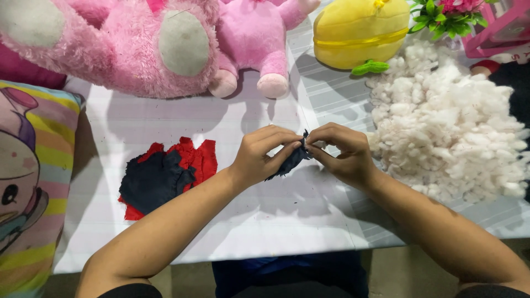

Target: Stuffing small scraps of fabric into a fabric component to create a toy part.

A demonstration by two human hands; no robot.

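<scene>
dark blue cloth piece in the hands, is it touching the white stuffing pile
Apart. The head view shows the dark blue cloth piece pinched between left hand and right hand, with the right hand between it and the white stuffing pile.

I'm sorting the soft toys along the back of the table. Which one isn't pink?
The round yellow plush toy with the green leaf at its base, right of the two pink plush toys, beside the white stuffing pile.

Left of the grip lies a red-and-navy cloth pile (165,175), right of it white stuffing (452,121) — beyond, pink plush toys (165,44), a yellow plush (359,30) — on the white counter (265,221).
</scene>
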